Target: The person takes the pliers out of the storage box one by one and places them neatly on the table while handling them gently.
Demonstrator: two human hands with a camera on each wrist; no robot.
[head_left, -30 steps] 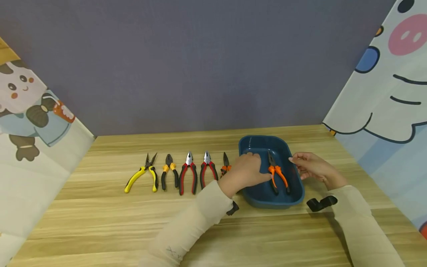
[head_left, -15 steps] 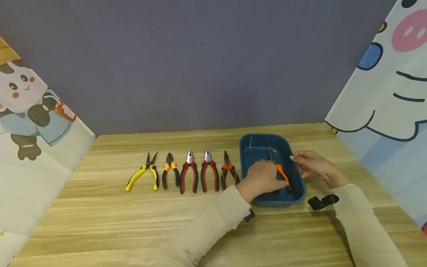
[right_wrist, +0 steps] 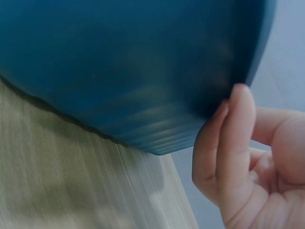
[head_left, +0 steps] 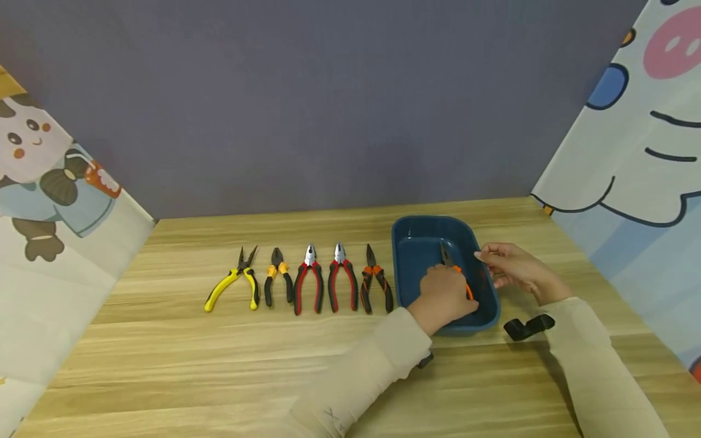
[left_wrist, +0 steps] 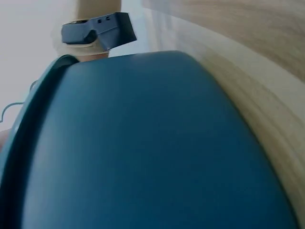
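Inside the blue plastic basin [head_left: 408,261] lies a pair of needle-nose pliers [head_left: 446,254] with orange and black handles. My left hand [head_left: 445,293] reaches in from the front and grips the handles, its thumb on their right side; its other fingertips are hidden under the hand. With thumb and fingers my right hand [head_left: 510,269] pinches the basin's right rim, and the right wrist view also shows this hand [right_wrist: 238,157] at the rim. Only the basin's outer wall [left_wrist: 143,138] fills the left wrist view, so the left fingers are out of sight there.
Left of the basin, several pliers lie in a row on the wooden table [head_left: 219,365]: yellow pliers [head_left: 235,281], yellow-black pliers [head_left: 278,277], two red-black pliers [head_left: 310,280] and orange-black pliers [head_left: 374,281]. A grey panel [head_left: 339,109] stands behind.
My left hand has moved right and down into the basin, onto the handles of the pliers, uncovering the orange-black pliers outside. The right hand stays at the rim.
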